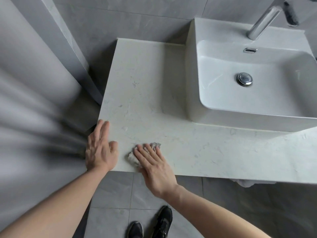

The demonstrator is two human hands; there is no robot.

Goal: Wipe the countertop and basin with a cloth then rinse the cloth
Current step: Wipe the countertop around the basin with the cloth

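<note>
Right hand [155, 166] flat, fingers spread, pressing cloth [133, 157] onto countertop [154, 100] near front edge; left hand [100, 148] flat, fingers together, at left corner.

Both forearms are bare from the lower edge of the picture up to the wrists, with no sleeve or cuff showing on either. The left hand [101, 148] and the right hand [157, 166] are bare as well: no gloves, rings, watch or wristband can be seen. On the feet is a pair of black low-cut lace-up trainers, the left shoe [135, 229] and the right shoe [163, 220], their uppers dark all over with black laces; any markings are too small to make out.
</note>
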